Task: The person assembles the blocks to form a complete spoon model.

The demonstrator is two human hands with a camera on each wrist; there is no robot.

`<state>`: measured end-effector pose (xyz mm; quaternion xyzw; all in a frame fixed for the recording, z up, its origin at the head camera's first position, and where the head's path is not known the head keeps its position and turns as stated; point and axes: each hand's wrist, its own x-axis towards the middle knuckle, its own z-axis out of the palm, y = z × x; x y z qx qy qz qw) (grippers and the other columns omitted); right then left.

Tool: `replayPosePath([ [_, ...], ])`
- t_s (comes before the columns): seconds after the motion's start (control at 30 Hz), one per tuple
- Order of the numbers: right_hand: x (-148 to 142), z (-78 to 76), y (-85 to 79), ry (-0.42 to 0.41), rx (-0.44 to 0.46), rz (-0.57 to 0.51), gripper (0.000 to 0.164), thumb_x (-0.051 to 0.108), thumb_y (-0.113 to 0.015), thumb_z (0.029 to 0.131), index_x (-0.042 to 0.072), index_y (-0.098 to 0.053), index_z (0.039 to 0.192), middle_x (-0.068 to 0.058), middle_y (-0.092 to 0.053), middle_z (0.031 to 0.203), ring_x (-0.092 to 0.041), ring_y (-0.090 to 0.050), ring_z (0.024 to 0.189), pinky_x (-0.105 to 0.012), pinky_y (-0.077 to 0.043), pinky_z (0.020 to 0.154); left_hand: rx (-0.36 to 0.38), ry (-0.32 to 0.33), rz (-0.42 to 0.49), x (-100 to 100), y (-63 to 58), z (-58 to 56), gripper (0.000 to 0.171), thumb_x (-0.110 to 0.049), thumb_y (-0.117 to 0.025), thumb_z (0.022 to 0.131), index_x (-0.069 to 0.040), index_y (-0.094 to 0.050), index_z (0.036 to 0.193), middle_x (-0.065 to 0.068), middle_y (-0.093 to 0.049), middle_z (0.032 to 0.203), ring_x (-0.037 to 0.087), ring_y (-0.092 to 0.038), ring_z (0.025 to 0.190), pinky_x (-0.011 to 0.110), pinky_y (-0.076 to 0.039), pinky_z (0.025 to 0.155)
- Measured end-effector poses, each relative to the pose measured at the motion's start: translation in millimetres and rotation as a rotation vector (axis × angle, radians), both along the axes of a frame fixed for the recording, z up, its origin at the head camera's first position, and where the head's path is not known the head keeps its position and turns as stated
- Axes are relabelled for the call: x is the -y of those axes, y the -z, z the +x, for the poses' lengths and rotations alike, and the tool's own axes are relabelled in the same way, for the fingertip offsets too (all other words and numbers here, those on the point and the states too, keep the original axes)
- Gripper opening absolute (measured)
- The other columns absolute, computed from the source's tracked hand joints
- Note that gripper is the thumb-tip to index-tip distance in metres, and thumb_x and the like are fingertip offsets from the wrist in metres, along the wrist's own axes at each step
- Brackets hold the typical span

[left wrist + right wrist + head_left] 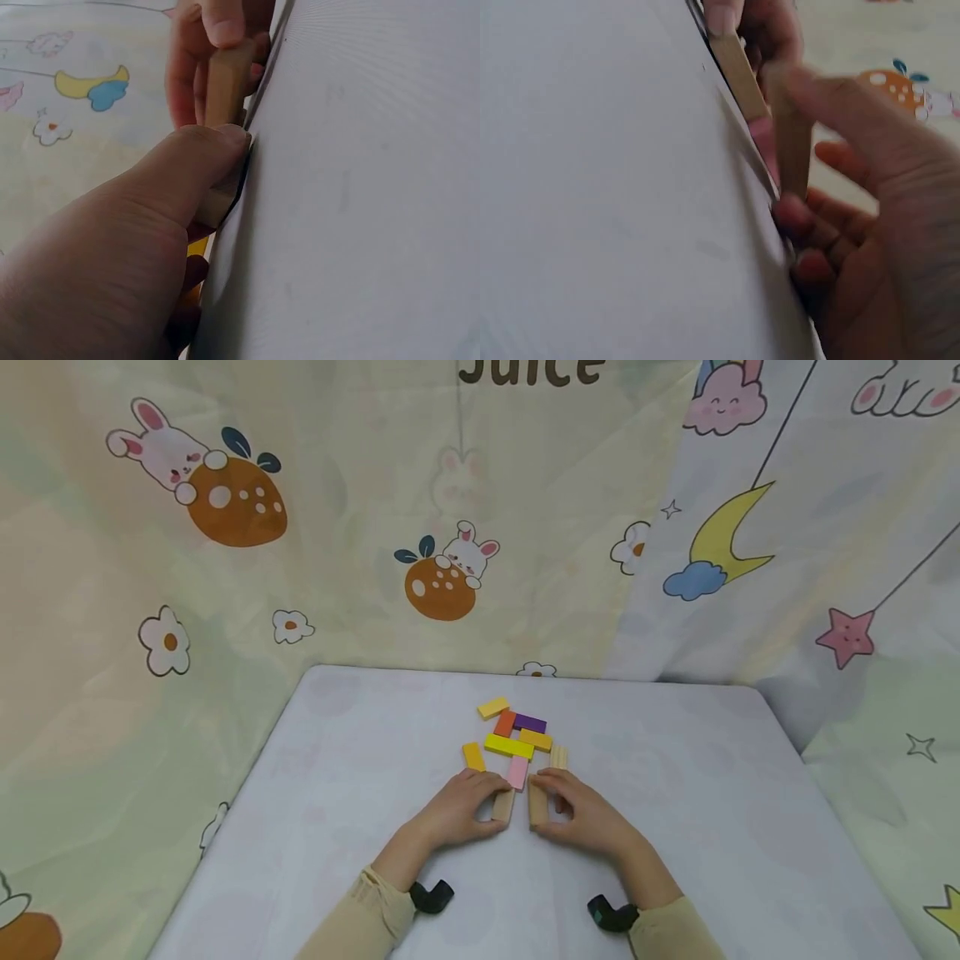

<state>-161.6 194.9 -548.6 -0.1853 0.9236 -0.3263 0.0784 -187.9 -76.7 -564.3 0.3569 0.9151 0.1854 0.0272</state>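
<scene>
My left hand [456, 810] pinches a plain wooden block [503, 807] between thumb and fingers, just below a pink block [517, 772]. A second plain wooden block [537, 805] is held by its ends in my right hand [596, 817], slightly right of the first. In the right wrist view this block [793, 146] stands tilted on its narrow side, close to the tabletop, and the left hand's block [739, 79] lies beyond it. Above the pink block, a bright yellow block [508, 746], an amber block [536, 740], an orange block [505, 723] and a purple block [530, 723] lie close together.
A pale yellow block [493, 707] lies at the far end of the group. Near my left fingers is a golden block [473, 756]; light wooden blocks [558, 757] lie beyond my right fingers. The white table [360, 735] ends against a printed cloth [345, 568].
</scene>
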Motion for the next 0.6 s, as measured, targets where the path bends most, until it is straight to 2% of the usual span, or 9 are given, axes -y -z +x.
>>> replayPosePath([
  [0.1, -11, -3.3, 0.0, -0.016, 0.033, -0.108, 0.07, 0.056, -0.079, 0.077, 0.042, -0.05, 0.139, 0.017, -0.055, 0.125, -0.008, -0.055, 0.09, -0.025, -0.052, 0.077, 0.007, 0.016, -0.002, -3, -0.2, -3.1, 0.058, -0.06, -0.062, 0.089, -0.035, -0.05, 0.141, -0.019, -0.055, 0.137, 0.011, -0.049, 0.12, 0.034, -0.046, 0.105],
  [0.2, -21, -6.1, -0.6, -0.061, 0.045, -0.191, 0.068, 0.046, -0.081, 0.079, 0.038, -0.05, 0.139, 0.01, -0.057, 0.114, -0.012, -0.056, 0.081, -0.021, -0.05, 0.065, 0.03, 0.026, -0.012, -8, -0.8, -6.6, 0.061, -0.06, -0.063, 0.088, -0.039, -0.047, 0.143, -0.021, -0.057, 0.131, 0.01, -0.05, 0.112, 0.03, -0.049, 0.096],
  [0.37, -32, -6.7, -2.1, -0.091, 0.063, -0.275, 0.066, 0.035, -0.081, 0.082, 0.033, -0.051, 0.14, 0.003, -0.053, 0.131, -0.017, -0.058, 0.082, -0.021, -0.052, 0.067, 0.065, 0.065, -0.036, -21, -2.9, -12.4, 0.061, -0.054, -0.064, 0.089, -0.042, -0.043, 0.145, -0.021, -0.056, 0.134, 0.009, -0.049, 0.108, 0.025, -0.049, 0.088],
  [0.47, -34, -6.5, -2.9, -0.09, 0.076, -0.299, 0.065, 0.034, -0.081, 0.082, 0.03, -0.052, 0.14, -0.001, -0.052, 0.137, -0.02, -0.058, 0.083, -0.021, -0.051, 0.067, 0.059, 0.092, -0.045, -27, -5.0, -15.0, 0.059, -0.048, -0.064, 0.09, -0.04, -0.044, 0.145, -0.015, -0.05, 0.143, 0.012, -0.049, 0.118, 0.03, -0.049, 0.099],
  [0.6, -34, -6.8, -3.3, -0.087, 0.079, -0.31, 0.064, 0.034, -0.08, 0.083, 0.029, -0.052, 0.14, -0.001, -0.05, 0.14, -0.019, -0.059, 0.085, -0.021, -0.051, 0.068, 0.055, 0.091, -0.037, -27, -6.6, -16.2, 0.055, -0.04, -0.064, 0.091, -0.039, -0.047, 0.144, -0.007, -0.051, 0.137, 0.011, -0.05, 0.117, 0.031, -0.047, 0.103],
])
